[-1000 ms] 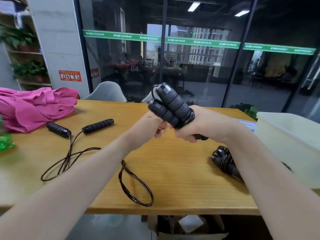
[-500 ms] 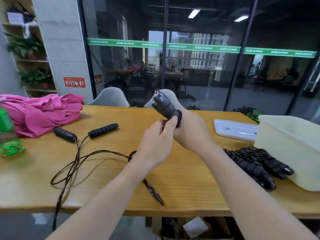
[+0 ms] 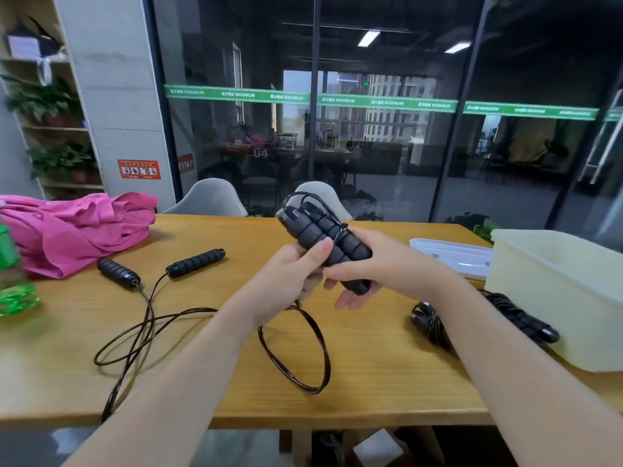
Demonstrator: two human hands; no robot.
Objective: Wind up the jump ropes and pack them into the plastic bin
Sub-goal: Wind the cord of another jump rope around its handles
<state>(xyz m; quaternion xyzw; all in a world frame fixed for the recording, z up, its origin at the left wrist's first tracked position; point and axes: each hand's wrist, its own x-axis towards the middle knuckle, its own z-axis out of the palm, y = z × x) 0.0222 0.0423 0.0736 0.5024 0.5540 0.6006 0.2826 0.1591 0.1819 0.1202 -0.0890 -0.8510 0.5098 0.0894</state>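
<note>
Both hands meet on the paired handles [image 3: 325, 242]: left hand [image 3: 290, 274] grips them, thumb on top; right hand [image 3: 381, 271] cradles them, fingers loosening; a cord turn now crosses the handles, the unwound loop [image 3: 296, 352] shorter than before; plastic bin [image 3: 556, 291] waits right, with a wound rope [image 3: 435, 321] beside it.

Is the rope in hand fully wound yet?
Not yet. A few turns cross the paired handles, but a long cord loop trails from the left hand onto the table.
</note>
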